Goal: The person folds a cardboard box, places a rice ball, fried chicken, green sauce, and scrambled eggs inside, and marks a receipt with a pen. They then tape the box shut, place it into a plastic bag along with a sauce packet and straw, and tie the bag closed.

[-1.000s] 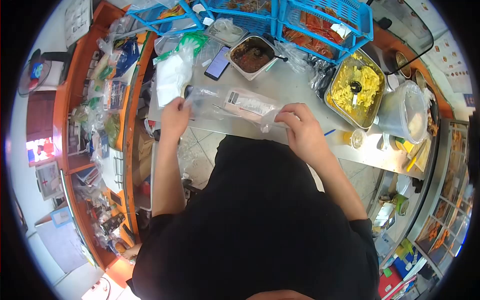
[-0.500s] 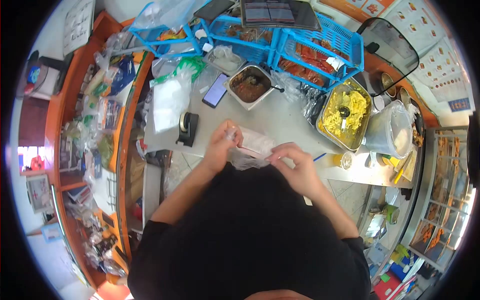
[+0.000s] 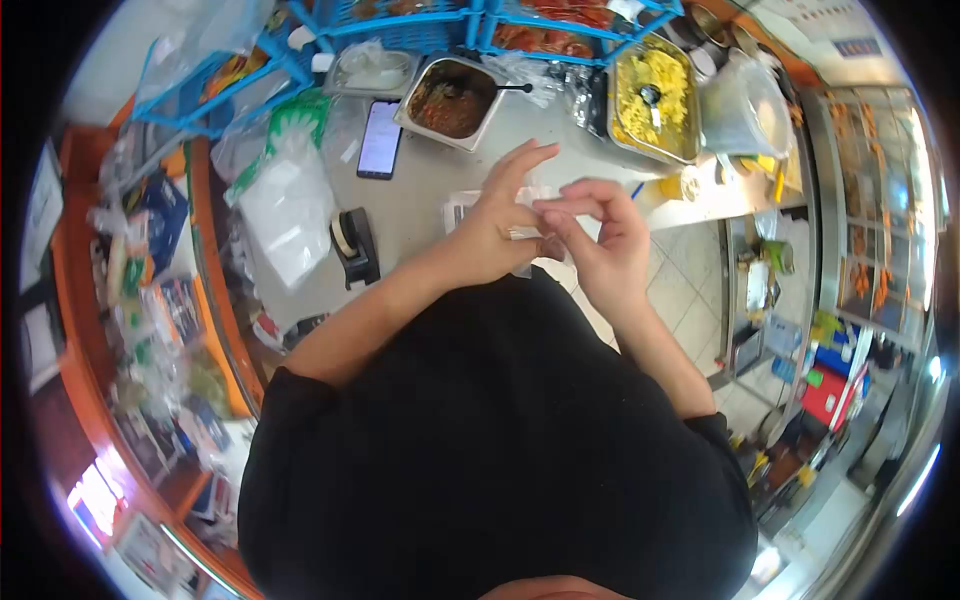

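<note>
1. Left hand (image 3: 490, 235) is over the near edge of the counter (image 3: 420, 195), thumb and lower fingers closed on a thin edge of the plastic bag (image 3: 459, 211); upper fingers stick up, spread.
2. Right hand (image 3: 605, 240) is touching the left, its fingertips (image 3: 552, 216) pinched narrow on the same edge of the bag.
3. The bag is clear and crinkly with a white printed label. Most of it is hidden behind both hands; only the label end shows, left of the left hand.
4. Steel pan (image 3: 445, 95) holds brown-red food, with a black handle poking out to the right.
5. Second steel pan (image 3: 650, 90) holds yellow food with a scoop stuck in it.
6. Clear tub (image 3: 745, 100) sits right of the yellow pan; contents can't be told.
7. Small steel tray (image 3: 368, 70) holds a crumpled clear wrap.
8. Blue baskets (image 3: 430, 30) at the back hold red packs.
9. Phone (image 3: 380, 138), tape dispenser (image 3: 352, 245) and a stack of white bags (image 3: 290, 215) lie left of the hands.
10. The bag's long axis seems to run left-right along the counter edge, label end to the left; the hands hide too much to tell the exact tilt.
</note>
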